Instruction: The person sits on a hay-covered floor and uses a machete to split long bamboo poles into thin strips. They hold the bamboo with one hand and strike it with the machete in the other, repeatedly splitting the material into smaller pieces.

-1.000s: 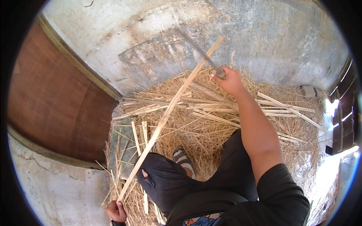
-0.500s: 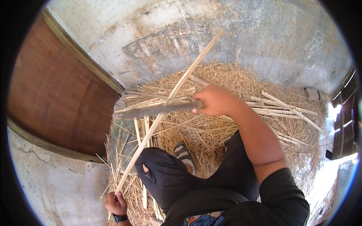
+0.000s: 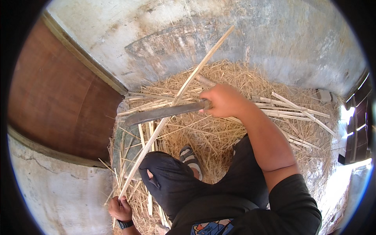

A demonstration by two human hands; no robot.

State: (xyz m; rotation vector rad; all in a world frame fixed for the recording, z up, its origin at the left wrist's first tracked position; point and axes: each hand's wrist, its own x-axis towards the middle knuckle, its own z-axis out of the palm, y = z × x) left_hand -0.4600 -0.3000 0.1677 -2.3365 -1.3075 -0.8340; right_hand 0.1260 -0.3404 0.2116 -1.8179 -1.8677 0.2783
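Note:
My left hand (image 3: 120, 208), at the lower left, is closed round the near end of a long pale split strip (image 3: 156, 131), bamboo or wood. The strip slants up and away past my left knee to the far wall. My right hand (image 3: 221, 100) grips the short handle of a machete (image 3: 168, 112) with a dark blade hooked at the tip. The blade points left and lies across the strip near its middle. Whether its edge bites into the strip I cannot tell. Just beyond my right hand a round stick (image 3: 205, 81) rests on the shavings.
Curly shavings (image 3: 235, 74) cover the floor round my feet. Cut strips lie left of my knee and in a bundle (image 3: 290, 114) at the right. A stained wall (image 3: 274, 43) stands ahead. A brown door panel (image 3: 58, 90) is at the left, a small block (image 3: 324, 95) far right.
The machete blade, blurred before, now shows sharply and sits slightly higher in view. The strip's far end has shifted a little up and right. My left hand has hardly moved.

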